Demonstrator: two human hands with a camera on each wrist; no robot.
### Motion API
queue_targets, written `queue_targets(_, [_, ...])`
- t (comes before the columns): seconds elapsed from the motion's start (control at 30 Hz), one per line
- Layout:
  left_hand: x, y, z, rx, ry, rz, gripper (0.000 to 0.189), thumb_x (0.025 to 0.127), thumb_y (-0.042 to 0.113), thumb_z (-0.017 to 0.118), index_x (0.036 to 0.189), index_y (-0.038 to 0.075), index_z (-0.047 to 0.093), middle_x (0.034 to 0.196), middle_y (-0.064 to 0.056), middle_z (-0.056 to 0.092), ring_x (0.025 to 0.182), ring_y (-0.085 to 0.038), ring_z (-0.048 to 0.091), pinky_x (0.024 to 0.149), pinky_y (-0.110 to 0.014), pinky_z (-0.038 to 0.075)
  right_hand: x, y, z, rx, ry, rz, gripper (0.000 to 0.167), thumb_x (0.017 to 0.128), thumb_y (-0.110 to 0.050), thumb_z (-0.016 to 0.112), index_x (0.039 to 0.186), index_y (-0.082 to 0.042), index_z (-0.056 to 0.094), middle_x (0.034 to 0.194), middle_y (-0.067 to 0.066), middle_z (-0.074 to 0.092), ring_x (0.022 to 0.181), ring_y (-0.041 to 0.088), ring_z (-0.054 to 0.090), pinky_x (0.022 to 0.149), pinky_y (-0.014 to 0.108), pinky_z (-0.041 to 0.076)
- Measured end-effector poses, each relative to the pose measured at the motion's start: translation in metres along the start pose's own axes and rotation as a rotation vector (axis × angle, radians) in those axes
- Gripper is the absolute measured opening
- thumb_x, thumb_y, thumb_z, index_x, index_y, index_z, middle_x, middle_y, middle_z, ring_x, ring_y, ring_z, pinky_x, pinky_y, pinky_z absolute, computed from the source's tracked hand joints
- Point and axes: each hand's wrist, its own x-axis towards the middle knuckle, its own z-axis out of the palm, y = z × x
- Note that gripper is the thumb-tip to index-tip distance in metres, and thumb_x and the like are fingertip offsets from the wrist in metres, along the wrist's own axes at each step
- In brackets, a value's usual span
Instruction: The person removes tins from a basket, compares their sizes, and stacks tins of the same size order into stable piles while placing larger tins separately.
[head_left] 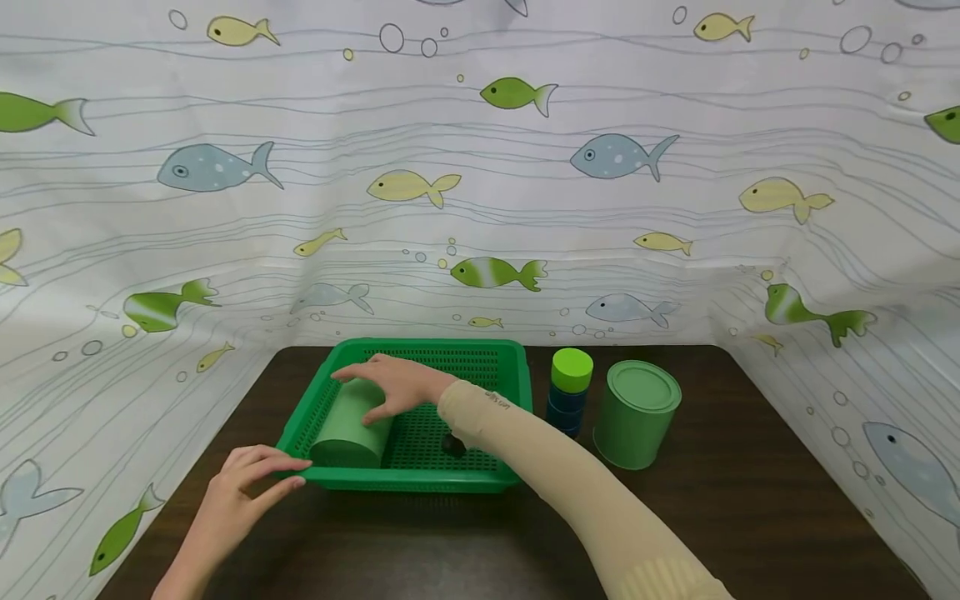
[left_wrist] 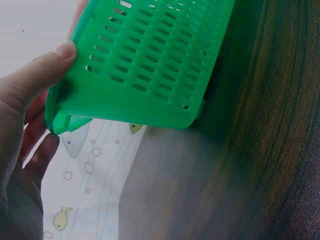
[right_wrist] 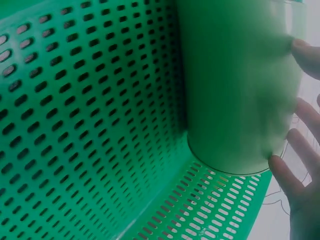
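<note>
A green cylindrical can [head_left: 352, 433] lies on its side along the left end of a green perforated basket [head_left: 412, 480]. From above, my right hand [head_left: 401, 385] holds the can, fingers and thumb spread across its upper side. In the right wrist view the fingertips [right_wrist: 280, 167] are on the can's smooth wall [right_wrist: 230, 90]. My left hand [head_left: 243, 492] grips the basket's near left corner. The left wrist view shows its thumb [left_wrist: 60, 52] on the outside of the rim, the other fingers curling behind it.
Right of the basket stand a dark blue cylinder with a lime lid [head_left: 572, 371] and a second green can [head_left: 637, 417], upright. A small black object [head_left: 452, 446] is in the basket. Fish-patterned sheeting [head_left: 480, 208] surrounds the dark wooden table [head_left: 420, 550].
</note>
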Motion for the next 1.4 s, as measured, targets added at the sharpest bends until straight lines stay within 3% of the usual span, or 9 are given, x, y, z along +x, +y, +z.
queue_targets(0.33, [0.001,0.000,0.001,-0.005,0.005,0.011,0.045,0.061,-0.010,0.085,0.094,0.019,0.079,0.093,0.014,0.065,0.103,0.004,0.043,0.088,-0.007,0.030,-0.018,0.010,-0.001,-0.017,0.026,-0.005,0.064,0.093,-0.045,0.066,0.149,-0.022,0.043,0.141,-0.001,0.051,0.127,0.012,0.046,0.109,0.028,0.033])
queue_targets(0.63, [-0.001,0.000,0.000,-0.003,0.011,0.008,0.044,0.061,-0.009,0.085,0.094,0.019,0.079,0.093,0.013,0.065,0.104,0.005,0.043,0.088,-0.006,0.029,-0.033,0.016,-0.004,-0.013,0.007,0.088,0.058,0.092,-0.053,0.063,0.145,-0.035,0.049,0.129,0.002,0.046,0.111,0.014,0.039,0.092,0.026,0.038])
queue_targets(0.83, [-0.001,0.000,0.000,-0.003,0.012,0.005,0.045,0.062,-0.009,0.085,0.095,0.020,0.079,0.093,0.013,0.065,0.104,0.005,0.043,0.088,-0.006,0.029,-0.039,0.019,-0.004,0.015,0.001,0.120,0.052,0.093,-0.052,0.063,0.141,-0.034,0.053,0.119,0.004,0.046,0.103,0.014,0.038,0.086,0.026,0.037])
queue_targets(1.0, [-0.001,0.001,0.000,-0.004,0.012,0.001,0.045,0.062,-0.007,0.085,0.095,0.023,0.078,0.093,0.014,0.065,0.104,0.004,0.043,0.088,-0.007,0.029,-0.039,0.019,-0.005,0.005,0.044,0.123,0.043,0.092,-0.052,0.064,0.128,-0.030,0.057,0.121,0.003,0.046,0.104,0.014,0.042,0.088,0.027,0.041])
queue_targets(1.2, [-0.002,0.001,0.000,0.000,0.013,0.006,0.046,0.061,-0.008,0.085,0.095,0.022,0.079,0.093,0.015,0.065,0.103,0.005,0.043,0.088,-0.007,0.029,-0.036,0.011,-0.001,-0.076,0.105,0.191,0.037,0.091,-0.058,0.062,0.110,-0.027,0.057,0.113,0.000,0.049,0.095,0.012,0.047,0.074,0.024,0.044])
queue_targets(1.3, [-0.002,0.001,0.000,-0.003,0.010,0.006,0.046,0.062,-0.009,0.085,0.095,0.021,0.079,0.093,0.015,0.065,0.103,0.005,0.043,0.088,-0.007,0.029,-0.035,0.006,0.000,-0.102,0.120,0.221,0.041,0.090,-0.058,0.063,0.116,-0.027,0.060,0.114,0.000,0.051,0.093,0.012,0.047,0.072,0.023,0.043])
queue_targets(1.4, [-0.002,0.001,0.000,-0.003,0.010,0.008,0.047,0.062,-0.008,0.085,0.096,0.024,0.078,0.093,0.015,0.065,0.103,0.004,0.043,0.088,-0.007,0.029,-0.035,0.002,-0.002,-0.084,0.100,0.222,0.047,0.091,-0.055,0.063,0.130,-0.029,0.061,0.119,0.003,0.052,0.099,0.014,0.047,0.078,0.025,0.044])
